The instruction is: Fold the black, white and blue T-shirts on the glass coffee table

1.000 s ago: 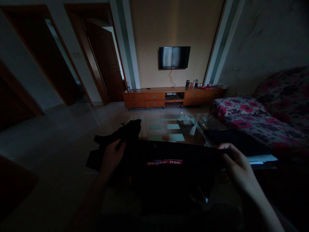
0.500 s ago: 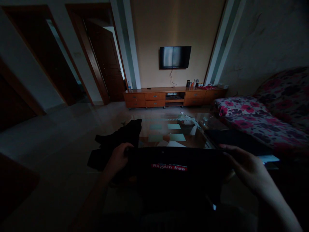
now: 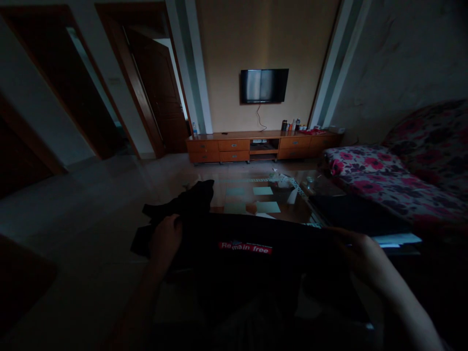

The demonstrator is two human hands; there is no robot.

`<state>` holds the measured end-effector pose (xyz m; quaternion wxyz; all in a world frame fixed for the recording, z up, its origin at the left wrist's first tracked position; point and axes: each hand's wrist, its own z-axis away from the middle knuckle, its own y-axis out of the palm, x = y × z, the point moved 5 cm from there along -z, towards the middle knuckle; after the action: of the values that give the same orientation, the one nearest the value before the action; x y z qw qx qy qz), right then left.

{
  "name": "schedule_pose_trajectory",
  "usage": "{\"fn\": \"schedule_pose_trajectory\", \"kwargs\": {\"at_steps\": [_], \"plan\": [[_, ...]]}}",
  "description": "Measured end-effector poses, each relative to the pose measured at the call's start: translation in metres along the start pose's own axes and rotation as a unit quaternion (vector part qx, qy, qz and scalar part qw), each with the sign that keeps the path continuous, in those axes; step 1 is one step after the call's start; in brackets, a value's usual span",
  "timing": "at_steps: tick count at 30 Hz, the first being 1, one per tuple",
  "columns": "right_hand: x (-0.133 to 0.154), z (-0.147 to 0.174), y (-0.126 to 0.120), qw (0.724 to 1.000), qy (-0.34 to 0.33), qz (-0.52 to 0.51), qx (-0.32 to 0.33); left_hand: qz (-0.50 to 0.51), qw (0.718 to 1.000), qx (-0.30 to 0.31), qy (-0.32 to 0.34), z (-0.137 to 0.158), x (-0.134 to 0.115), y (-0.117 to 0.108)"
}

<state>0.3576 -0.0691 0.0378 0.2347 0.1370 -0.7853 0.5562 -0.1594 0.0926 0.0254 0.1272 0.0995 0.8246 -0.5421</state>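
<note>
A black T-shirt with a red "Remain free" print hangs stretched between my hands, low in the view. My left hand pinches its upper left edge. On the other side my right hand is closed on the upper right edge, its fingertips lost in the dark cloth. Behind my left hand, another dark garment lies in a loose heap at the left side of the glass table. The lower part of the shirt blends into shadow.
A stack of folded dark cloth lies at the table's right, over something pale. Beyond it is a flowered sofa. A wooden TV cabinet with bottles on top stands under a wall-mounted television. Doorways are at left.
My left hand has shifted left and my right hand slightly lower. The shirt's upper edge is spread wider, and its print has moved left.
</note>
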Motion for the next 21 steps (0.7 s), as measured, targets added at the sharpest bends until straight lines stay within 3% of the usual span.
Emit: {"fn": "schedule_pose_trajectory", "kwargs": {"at_steps": [5, 8, 14, 18, 21], "plan": [[-0.003, 0.001, 0.001, 0.991, 0.073, 0.102, -0.041, 0.225, 0.969, 0.039, -0.097, 0.001, 0.007, 0.013], [0.008, 0.005, -0.008, 0.991, 0.06, 0.088, -0.082, 0.25, 0.965, 0.001, -0.075, 0.007, -0.002, -0.005], [0.019, 0.009, -0.053, 0.988, 0.043, 0.021, -0.144, 0.154, 0.986, -0.048, 0.03, 0.027, -0.017, -0.078], [0.03, 0.015, -0.102, 0.98, 0.042, -0.041, -0.19, 0.143, 0.979, -0.06, 0.13, 0.041, -0.021, -0.142], [0.046, 0.024, -0.136, 0.97, 0.033, -0.102, -0.217, 0.132, 0.967, -0.112, 0.189, 0.055, -0.025, -0.195]]}}
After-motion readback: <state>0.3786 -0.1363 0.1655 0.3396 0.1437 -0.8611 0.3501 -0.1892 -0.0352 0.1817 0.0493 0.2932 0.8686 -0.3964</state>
